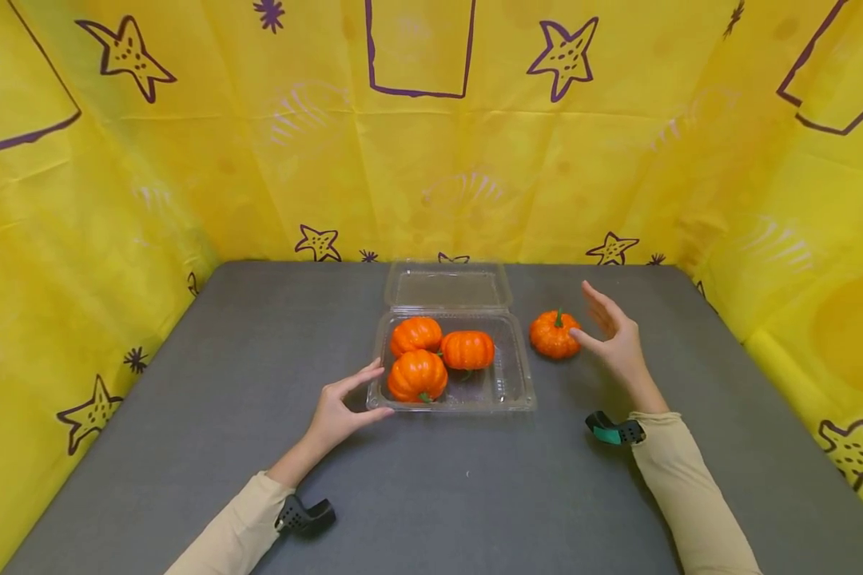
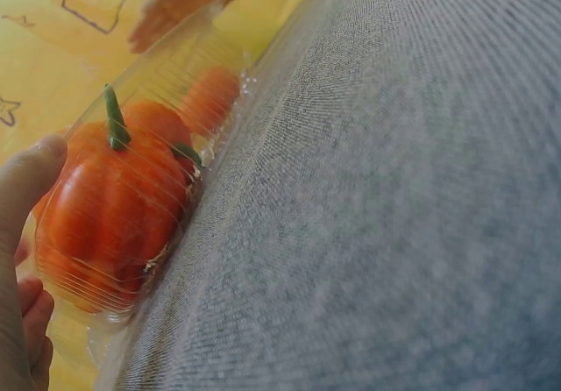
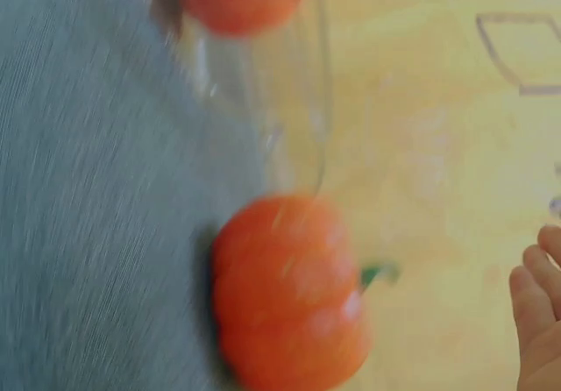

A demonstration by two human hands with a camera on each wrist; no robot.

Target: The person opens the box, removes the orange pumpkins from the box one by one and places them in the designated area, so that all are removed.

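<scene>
A clear plastic clamshell container [image 1: 507, 375] lies with its lid folded back. Inside its base are three small orange pumpkins: one at the back left [image 1: 415, 335], one at the front left [image 1: 418, 376] and one in the middle [image 1: 467, 350]. My left hand [image 1: 338, 411] rests at the container's front left corner, thumb along the front and fingers at the left side. A fourth small pumpkin [image 1: 552, 335] with a green stem stands on the table, right of the container. My right hand [image 1: 618, 339] is spread beside it, thumb close to its right side; whether they touch I cannot tell.
The dark grey table [image 1: 273, 335] is enclosed at the back and sides by a yellow cloth [image 1: 417, 144] with drawn stars. The open lid [image 1: 448, 285] reaches close to the table's back edge. A dark band with a camera sits on each wrist.
</scene>
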